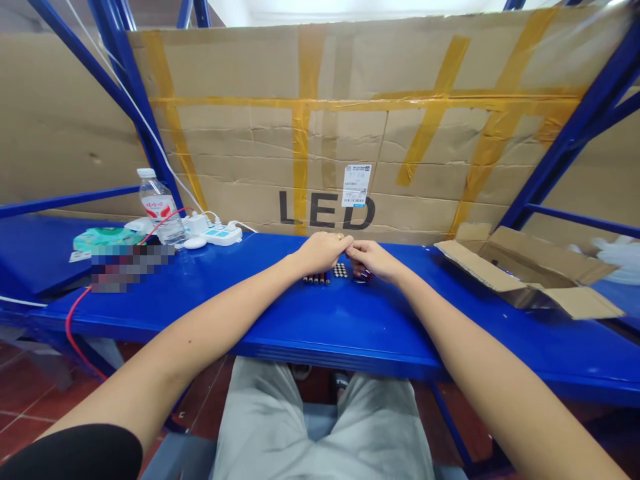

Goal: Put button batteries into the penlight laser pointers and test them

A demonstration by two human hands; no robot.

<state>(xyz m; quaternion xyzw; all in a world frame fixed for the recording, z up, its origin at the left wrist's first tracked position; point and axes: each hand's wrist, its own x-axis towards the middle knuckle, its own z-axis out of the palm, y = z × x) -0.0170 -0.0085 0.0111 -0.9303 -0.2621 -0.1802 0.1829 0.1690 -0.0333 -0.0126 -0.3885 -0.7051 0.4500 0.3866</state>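
Observation:
Over the blue tabletop (320,320), my left hand (324,252) and my right hand (374,260) meet at the fingertips. Both are closed in a pinch, and anything between the fingers is too small or hidden to name. Below my left hand lies a row of dark little tubes with shiny ends (316,279), partly covered by the hand. A tight cluster of small round silvery pieces (341,270) sits between the hands. Under my right hand are several shiny dark red pieces (363,276), also half hidden.
An open cardboard box (505,283) stands at the right. On the left are a water bottle (163,210), a white power strip (220,233) with plugs, a green packet (103,238) and a red cable (75,327). A large taped carton (250,153) walls off the back between blue frame posts.

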